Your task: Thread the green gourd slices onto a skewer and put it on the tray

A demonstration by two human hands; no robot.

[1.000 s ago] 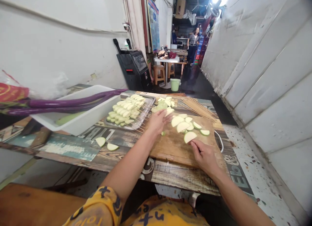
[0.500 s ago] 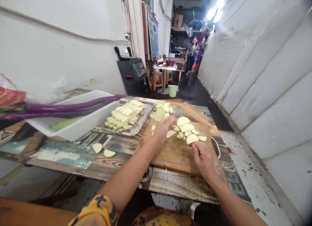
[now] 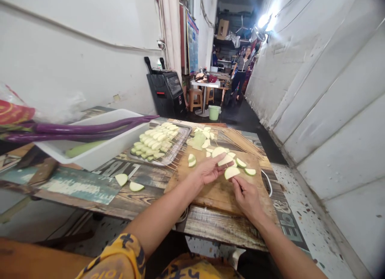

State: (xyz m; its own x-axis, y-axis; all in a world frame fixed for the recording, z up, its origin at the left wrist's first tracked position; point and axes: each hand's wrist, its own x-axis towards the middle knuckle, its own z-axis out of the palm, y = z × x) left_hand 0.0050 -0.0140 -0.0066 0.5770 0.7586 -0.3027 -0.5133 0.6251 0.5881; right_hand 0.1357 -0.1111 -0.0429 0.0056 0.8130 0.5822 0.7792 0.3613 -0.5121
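"What did the containers hold?"

"Beyond the left fingers and off to their left, a white tub (image 3: 102, 148) held long purple eggplants (image 3: 90, 128) that overhung its rim, with something green at the bottom. Between the tub and the fingers, a metal tray (image 3: 179, 147) carried rows of skewered slices (image 3: 153, 140)."

"And the hands?"

"The left hand (image 3: 207, 171) lay thumb up, its fingers closed on a half-moon slice (image 3: 225, 160). The right hand (image 3: 248, 196) had thumb and forefinger pinched together on the lower edge of a second slice (image 3: 231, 172). That one sat just beside the left fingertips; I could not tell whether it touched them. Loose slices (image 3: 240, 162) lay just past both sets of fingertips."

"On what?"

"A wooden cutting board (image 3: 216, 188) under both hands, on a table (image 3: 222, 225) printed like planks. Bamboo skewers (image 3: 243, 140) fanned out beyond the right fingers, and two stray slices (image 3: 122, 178) lay well to the left of the left hand."

"The room?"

"A narrow white-walled passage. Far beyond the fingers stood a black machine (image 3: 167, 92), a green bucket (image 3: 214, 112) and a person (image 3: 242, 70) under a bright lamp (image 3: 263, 22)."
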